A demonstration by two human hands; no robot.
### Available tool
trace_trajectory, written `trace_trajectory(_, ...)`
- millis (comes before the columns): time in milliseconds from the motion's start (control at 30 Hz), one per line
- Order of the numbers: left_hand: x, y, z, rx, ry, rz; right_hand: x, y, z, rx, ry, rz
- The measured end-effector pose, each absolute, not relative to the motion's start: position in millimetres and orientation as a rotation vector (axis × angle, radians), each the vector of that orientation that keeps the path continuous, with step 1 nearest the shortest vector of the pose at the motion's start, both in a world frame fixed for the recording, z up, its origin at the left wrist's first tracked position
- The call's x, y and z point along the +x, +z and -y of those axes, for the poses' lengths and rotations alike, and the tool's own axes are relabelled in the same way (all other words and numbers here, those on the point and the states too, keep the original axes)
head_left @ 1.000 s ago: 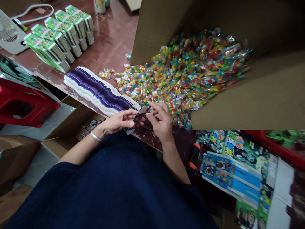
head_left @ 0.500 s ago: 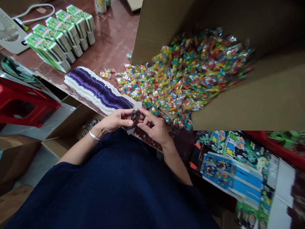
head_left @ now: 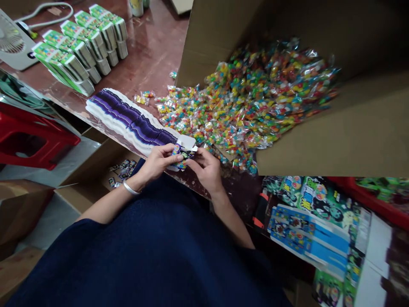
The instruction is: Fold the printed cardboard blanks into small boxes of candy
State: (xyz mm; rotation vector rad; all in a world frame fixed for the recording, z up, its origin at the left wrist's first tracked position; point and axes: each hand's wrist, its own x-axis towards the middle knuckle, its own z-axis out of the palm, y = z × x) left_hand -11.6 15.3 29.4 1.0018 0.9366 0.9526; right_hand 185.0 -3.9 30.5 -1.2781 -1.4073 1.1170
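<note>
Hands, left hand (head_left: 159,163) and right hand (head_left: 204,168), pinch one small printed box (head_left: 181,152) between fingertips.

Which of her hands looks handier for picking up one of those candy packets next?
Probably the right hand: it lies nearer the candy packets, while the left hand holds the small box.

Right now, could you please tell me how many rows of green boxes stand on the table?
4 rows, side by side at the table's far left: nearest row, second, third, farthest. Boxes beyond the frame may be hidden.
</note>
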Motion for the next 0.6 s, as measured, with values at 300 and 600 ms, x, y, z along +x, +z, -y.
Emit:
trace_trajectory(300, -0.4, 6.2, -2.7, 1.362, 1.272, -1.012, 166.8, 5.5, 6.0, -1.265, 0.850, 1.292)
trace_trajectory(600, -10.6, 21.0, -10.8, 1.221, 0.926, -0.893, 172.4, 0.4, -0.2, -1.247, 0.692, 1.469)
